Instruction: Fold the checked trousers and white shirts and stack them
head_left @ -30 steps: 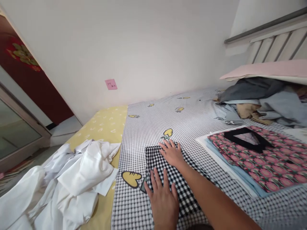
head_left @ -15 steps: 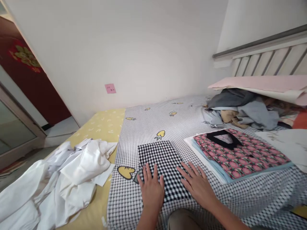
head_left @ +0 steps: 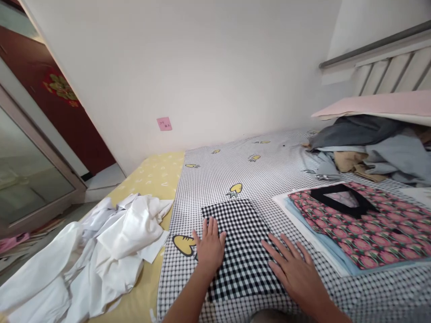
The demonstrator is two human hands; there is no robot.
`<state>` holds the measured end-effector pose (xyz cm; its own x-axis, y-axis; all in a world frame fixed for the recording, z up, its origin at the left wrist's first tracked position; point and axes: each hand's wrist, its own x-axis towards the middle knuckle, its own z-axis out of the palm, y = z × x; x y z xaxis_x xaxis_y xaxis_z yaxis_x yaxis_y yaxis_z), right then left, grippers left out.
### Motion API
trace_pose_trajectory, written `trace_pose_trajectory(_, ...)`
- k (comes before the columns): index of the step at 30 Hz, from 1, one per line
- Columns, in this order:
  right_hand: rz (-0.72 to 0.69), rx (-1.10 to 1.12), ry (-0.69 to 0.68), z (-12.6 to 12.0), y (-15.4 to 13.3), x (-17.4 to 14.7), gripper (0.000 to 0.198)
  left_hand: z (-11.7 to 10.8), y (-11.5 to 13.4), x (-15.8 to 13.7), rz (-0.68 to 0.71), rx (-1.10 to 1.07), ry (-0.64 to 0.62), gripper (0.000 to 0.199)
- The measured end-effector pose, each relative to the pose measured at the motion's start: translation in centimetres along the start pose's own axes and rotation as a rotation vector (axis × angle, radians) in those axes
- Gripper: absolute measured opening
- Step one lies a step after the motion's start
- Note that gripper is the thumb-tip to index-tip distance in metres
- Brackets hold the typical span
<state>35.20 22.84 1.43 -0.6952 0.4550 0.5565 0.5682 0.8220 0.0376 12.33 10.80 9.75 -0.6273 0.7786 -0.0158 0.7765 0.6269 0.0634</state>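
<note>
A black-and-white checked cloth (head_left: 245,251), folded into a flat rectangle, lies on the bed in front of me. My left hand (head_left: 210,244) rests on its left edge, palm down, fingers stretched forward. On the opposite side my right hand (head_left: 298,269) lies flat with its fingers spread, the fingertips at the cloth's right edge. Neither hand grips anything. To the right is a stack of folded clothes, topped by a pink floral garment (head_left: 377,233) with a black collar. Pale blue and white layers show beneath it.
Crumpled white clothes (head_left: 111,255) are heaped at left on a yellow part of the bedding (head_left: 158,172). Grey and tan clothes (head_left: 367,139) pile up at the back right under a pink sheet (head_left: 380,104). A white wall (head_left: 202,67) with a pink note (head_left: 164,124) stands behind.
My left hand has moved forward along the checked cloth's left edge. My right hand stays flat near the right edge. The view has shifted, so the scene sits slightly differently in frame.
</note>
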Motion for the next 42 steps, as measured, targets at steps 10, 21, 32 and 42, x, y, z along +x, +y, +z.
trace_pose_trajectory(10,-0.052,-0.043,0.059,-0.4,0.1,-0.3,0.062,-0.2,-2.9,7.9,-0.058,-0.112,-0.126,0.072)
trace_pose_trajectory(21,-0.065,-0.049,0.045,-0.6,0.1,-0.4,0.067,0.2,-3.7,12.5,-0.066,-0.167,-0.187,0.069)
trace_pose_trajectory(32,-0.016,-0.063,-0.004,-0.2,0.0,-0.4,0.056,1.0,-3.1,7.5,-0.130,-0.146,0.080,0.070)
trace_pose_trajectory(42,0.009,-0.041,-0.018,-0.1,-0.1,-0.2,0.050,2.1,-5.0,1.8,-0.148,-0.085,0.145,0.067)
